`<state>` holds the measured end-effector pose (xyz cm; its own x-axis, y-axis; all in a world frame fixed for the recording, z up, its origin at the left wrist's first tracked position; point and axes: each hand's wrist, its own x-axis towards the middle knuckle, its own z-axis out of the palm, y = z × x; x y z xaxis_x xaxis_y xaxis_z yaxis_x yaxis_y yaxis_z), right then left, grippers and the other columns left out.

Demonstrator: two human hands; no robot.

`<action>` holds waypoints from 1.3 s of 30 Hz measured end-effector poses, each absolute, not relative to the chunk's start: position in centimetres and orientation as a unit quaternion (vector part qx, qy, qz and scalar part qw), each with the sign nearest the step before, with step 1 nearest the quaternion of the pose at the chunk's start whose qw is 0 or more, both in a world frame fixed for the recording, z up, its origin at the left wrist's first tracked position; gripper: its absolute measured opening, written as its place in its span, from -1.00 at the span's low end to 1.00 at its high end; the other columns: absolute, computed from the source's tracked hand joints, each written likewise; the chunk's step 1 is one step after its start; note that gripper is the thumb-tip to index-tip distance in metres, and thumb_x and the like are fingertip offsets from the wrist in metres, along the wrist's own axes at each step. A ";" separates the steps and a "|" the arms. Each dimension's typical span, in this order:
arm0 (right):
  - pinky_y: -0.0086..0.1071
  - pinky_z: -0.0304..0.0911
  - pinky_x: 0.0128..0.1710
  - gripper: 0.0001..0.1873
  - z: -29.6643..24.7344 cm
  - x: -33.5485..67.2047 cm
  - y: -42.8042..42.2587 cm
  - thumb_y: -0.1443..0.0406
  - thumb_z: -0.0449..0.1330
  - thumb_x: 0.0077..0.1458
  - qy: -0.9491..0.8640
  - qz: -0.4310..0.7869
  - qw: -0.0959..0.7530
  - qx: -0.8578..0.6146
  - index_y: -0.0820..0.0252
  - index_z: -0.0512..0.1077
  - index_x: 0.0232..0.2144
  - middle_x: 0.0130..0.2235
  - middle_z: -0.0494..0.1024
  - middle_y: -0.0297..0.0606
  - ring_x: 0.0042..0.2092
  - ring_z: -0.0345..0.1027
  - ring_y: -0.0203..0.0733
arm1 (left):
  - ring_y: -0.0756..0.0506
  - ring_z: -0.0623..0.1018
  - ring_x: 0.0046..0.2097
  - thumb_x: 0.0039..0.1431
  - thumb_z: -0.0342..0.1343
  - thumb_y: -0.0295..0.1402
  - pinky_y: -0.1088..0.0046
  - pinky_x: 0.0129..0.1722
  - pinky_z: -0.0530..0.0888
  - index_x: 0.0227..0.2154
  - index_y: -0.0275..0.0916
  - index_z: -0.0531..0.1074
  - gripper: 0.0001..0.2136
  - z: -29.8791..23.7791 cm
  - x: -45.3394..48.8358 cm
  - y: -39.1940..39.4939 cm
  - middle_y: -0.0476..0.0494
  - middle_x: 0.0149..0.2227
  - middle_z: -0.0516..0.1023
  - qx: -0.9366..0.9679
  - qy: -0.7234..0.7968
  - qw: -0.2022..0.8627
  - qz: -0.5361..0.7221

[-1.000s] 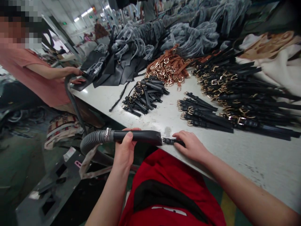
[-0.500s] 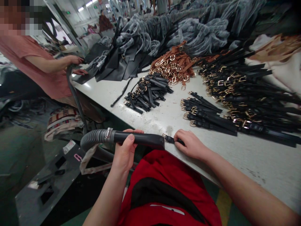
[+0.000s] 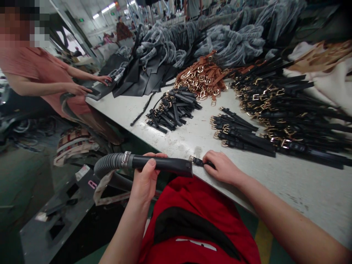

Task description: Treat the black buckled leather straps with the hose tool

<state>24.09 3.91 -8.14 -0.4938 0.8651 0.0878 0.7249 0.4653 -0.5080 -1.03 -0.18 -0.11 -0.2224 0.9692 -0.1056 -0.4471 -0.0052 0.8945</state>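
My left hand (image 3: 145, 179) is wrapped round a black nozzle (image 3: 167, 165) on a grey ribbed hose (image 3: 108, 164). The nozzle's mouth points right at the near edge of the white table (image 3: 297, 183). There my right hand (image 3: 223, 168) presses a short black strap with a buckle (image 3: 199, 161) flat against the tabletop, fingers curled over it. The strap's free end sits right at the nozzle's mouth.
Piles of black straps with gold buckles (image 3: 242, 134), a heap of short black straps (image 3: 172, 108), brown straps (image 3: 202, 75) and black leather pieces (image 3: 143, 79) cover the table farther back. A person in a pink top (image 3: 44, 77) works at the far left corner.
My hands, the nozzle and the strap have stayed nearly still. The person at the left has shifted both hands along the table's far corner.
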 end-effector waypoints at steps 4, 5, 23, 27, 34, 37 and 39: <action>-0.26 0.13 -0.19 -0.76 -8.4 24.0 3.8 0.29 0.07 0.04 -0.817 0.206 0.197 -0.502 0.21 0.35 -0.19 -0.27 0.48 -0.18 -0.23 0.31 -0.13 | -0.13 0.60 -0.22 -0.16 0.34 -0.26 0.26 -0.15 0.50 -0.37 -0.16 0.49 -0.75 -0.1 -1.3 -0.4 -0.07 -0.36 0.63 0.290 0.445 0.545 0.649; -0.26 0.13 -0.19 -0.77 -8.4 24.0 3.8 0.29 0.07 0.04 -0.820 0.206 0.197 -0.497 0.21 0.36 -0.21 -0.26 0.48 -0.18 -0.23 0.31 -0.13 | -0.14 0.60 -0.22 -0.16 0.34 -0.26 0.25 -0.15 0.50 -0.37 -0.17 0.49 -0.75 -0.1 -1.3 -0.5 -0.07 -0.36 0.63 0.289 0.445 0.544 0.650; -0.32 0.16 -0.25 -0.87 -8.2 24.2 3.7 0.31 0.08 0.06 -0.830 0.198 0.224 -0.470 0.18 0.40 -0.33 -0.33 0.44 -0.22 -0.27 0.29 -0.17 | -0.13 0.60 -0.22 -0.16 0.35 -0.25 0.27 -0.15 0.50 -0.37 -0.16 0.50 -0.75 -0.2 -1.2 -0.6 -0.06 -0.36 0.63 0.290 0.447 0.549 0.644; -0.31 0.19 -0.22 -0.83 -8.3 24.3 3.6 0.30 0.07 0.09 -0.834 0.194 0.226 -0.465 0.18 0.42 -0.27 -0.30 0.45 -0.20 -0.24 0.31 -0.16 | -0.13 0.60 -0.22 -0.17 0.35 -0.26 0.28 -0.16 0.50 -0.38 -0.16 0.50 -0.75 -0.2 -1.1 -0.6 -0.07 -0.37 0.63 0.287 0.448 0.552 0.643; -0.32 0.22 -0.25 -0.86 -8.3 24.3 3.4 0.31 0.08 0.10 -0.829 0.194 0.246 -0.463 0.19 0.44 -0.36 -0.33 0.43 -0.20 -0.28 0.31 -0.18 | -0.14 0.60 -0.21 -0.15 0.34 -0.26 0.25 -0.14 0.50 -0.37 -0.16 0.49 -0.76 -0.2 -1.0 -0.5 -0.07 -0.35 0.63 0.293 0.447 0.554 0.638; -0.32 0.22 -0.23 -0.85 -8.2 24.3 3.3 0.31 0.08 0.10 -0.829 0.191 0.249 -0.464 0.19 0.44 -0.32 -0.31 0.44 -0.20 -0.26 0.32 -0.17 | -0.14 0.60 -0.21 -0.15 0.34 -0.26 0.24 -0.13 0.50 -0.36 -0.16 0.49 -0.76 -0.4 -1.0 -0.4 -0.07 -0.35 0.63 0.294 0.446 0.554 0.638; -0.32 0.22 -0.21 -0.82 -8.3 24.3 3.3 0.31 0.07 0.12 -0.836 0.188 0.248 -0.451 0.19 0.45 -0.27 -0.28 0.45 -0.18 -0.24 0.33 -0.17 | -0.14 0.60 -0.21 -0.14 0.33 -0.27 0.26 -0.14 0.50 -0.36 -0.16 0.49 -0.77 -0.4 -0.9 -0.5 -0.07 -0.35 0.63 0.297 0.442 0.557 0.637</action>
